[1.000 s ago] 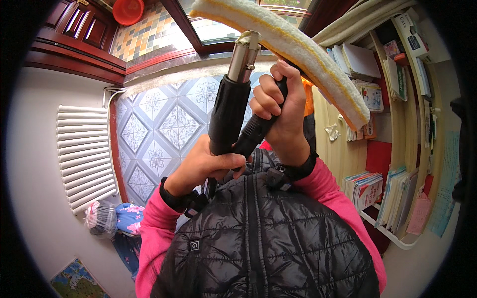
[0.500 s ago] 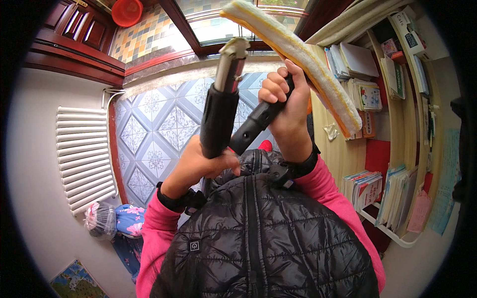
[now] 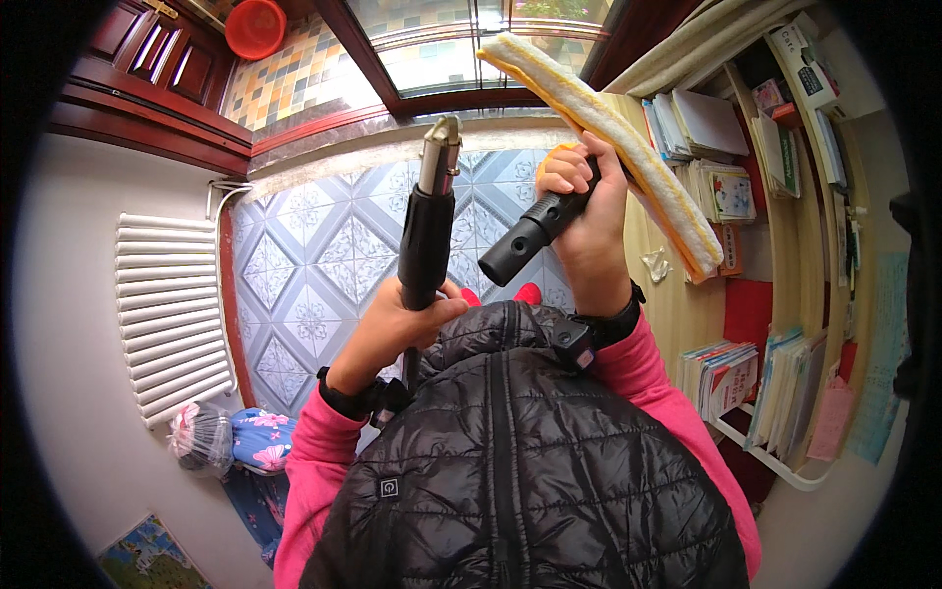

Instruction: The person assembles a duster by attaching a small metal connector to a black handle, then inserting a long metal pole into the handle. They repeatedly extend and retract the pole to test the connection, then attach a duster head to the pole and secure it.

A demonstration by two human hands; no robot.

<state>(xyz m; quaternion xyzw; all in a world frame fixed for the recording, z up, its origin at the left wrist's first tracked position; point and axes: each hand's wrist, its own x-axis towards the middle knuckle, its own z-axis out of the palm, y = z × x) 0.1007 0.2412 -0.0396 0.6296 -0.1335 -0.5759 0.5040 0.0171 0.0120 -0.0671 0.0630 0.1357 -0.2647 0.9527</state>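
Observation:
My left hand is wrapped around a black pole that stands nearly upright, with a metal end piece at its top. The pole's lower part is hidden behind my hand and jacket. In my right hand I grip the black tubular handle of a window washer with a fluffy white and yellow pad. The pad slants from upper left to lower right beyond my fingers. The handle's free end points down and left toward the pole, apart from it.
A wooden bookshelf with books and papers stands on the right, a crumpled tissue on its surface. A white radiator lines the left wall. Ahead are a glass door and a red basin. Patterned tiles cover the floor.
The window washer has moved right and slightly down with my right hand. Its handle, which overlapped the pole in view, now shows apart from it. The pole's metal end has dropped lower.

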